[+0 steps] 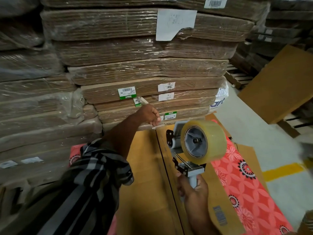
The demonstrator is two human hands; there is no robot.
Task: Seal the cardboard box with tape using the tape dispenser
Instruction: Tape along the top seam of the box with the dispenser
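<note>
from my remote seat, nearest the lens, i see the right hand (193,187) with its fingers wrapped tight round the grey handle of the grey plastic and metal tape dispenser (184,146), which it holds upright over the right flap of the flat brown cardboard box (144,175). a fat roll of clear packing tape (213,139) sits on the dispenser's hub, turned toward the camera and slightly blurred. the box lies under both arms, its two top flaps meeting in a dark centre seam (165,167) that runs away from the camera. it rests on a red cloth printed with pale flowers and black-and-white rosettes (243,180), spread on a pale floor with a yellow painted line (282,170).

the left arm, in a rolled black, grey and white checked sleeve (94,173), reaches forward across the box. at its far edge the left hand (150,116) is curled, fingertips seeming to pinch the free end of the clear tape; the blur keeps me from being certain of the contact.

beyond the box rises a tall stack of flattened brown cartons wrapped in clear film (144,68), carrying white and green barcode labels (127,92) and handwritten white slips (166,86). to the right, a loose brown cardboard sheet (279,85) leans over wooden pallets (237,77).
</note>
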